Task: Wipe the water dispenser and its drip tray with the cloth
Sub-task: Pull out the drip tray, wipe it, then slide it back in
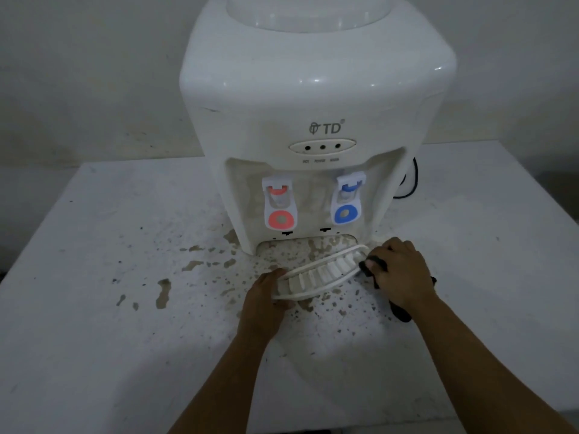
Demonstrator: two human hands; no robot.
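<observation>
Before the white water dispenser (313,120) on your brown-spattered white counter (94,308) against a bare wall, your left hand (266,296) grips the tilted drip tray (319,275), your right hand (399,270) clutching the dark cloth (401,311) at its far end.

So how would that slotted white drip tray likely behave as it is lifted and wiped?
The drip tray looks like thin moulded plastic, so probably stiff and light. The left hand holds one end while the right hand presses the dark cloth at the other. Its grille slats may flex or snag the cloth.
</observation>
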